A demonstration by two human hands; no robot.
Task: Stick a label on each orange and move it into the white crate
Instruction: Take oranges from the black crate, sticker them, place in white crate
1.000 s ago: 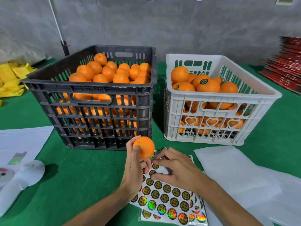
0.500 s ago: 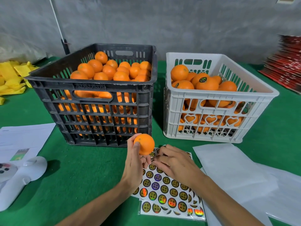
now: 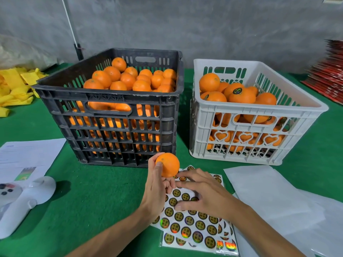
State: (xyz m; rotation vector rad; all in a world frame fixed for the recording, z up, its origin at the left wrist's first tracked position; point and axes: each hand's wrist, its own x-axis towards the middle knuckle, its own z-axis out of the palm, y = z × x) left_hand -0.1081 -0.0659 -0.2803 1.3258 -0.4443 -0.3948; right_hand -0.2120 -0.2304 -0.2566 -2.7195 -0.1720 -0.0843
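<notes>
Two crates stand side by side on the green worktop (image 3: 104, 197) ahead of you: a black crate (image 3: 115, 115) on the left, heaped with oranges that show no labels from this view, and the white crate (image 3: 246, 117) on the right, partly filled, where at least one orange (image 3: 239, 94) carries a dark round label on its upper face. Your left hand (image 3: 157, 184) has its grip clamped on a single orange (image 3: 168, 164), thumb across the near side and fingers behind and beneath it, and holds it raised just in front of the black crate's near right corner, above the far edge of the label sheets (image 3: 193, 225). No label is visible on the face of that orange turned toward the camera; its far side is hidden. Your right hand (image 3: 206, 195) lies over the top label sheet with its fingers extended and spread, fingertips close to the held orange and the left hand's fingers; whether a fingertip is lifting a label cannot be told, as the hand covers that spot. The sheets are stacked and slightly fanned, printed with rows of round dark labels with gold and holographic shine. White paper sheets (image 3: 274, 197) lie to the right of the stack. A printed paper (image 3: 27, 156) and a white handheld device (image 3: 24, 201) rest at the worktop's left edge, yellow material (image 3: 14, 86) is piled at far left, and red stacked items (image 3: 332, 71) sit at far right.
</notes>
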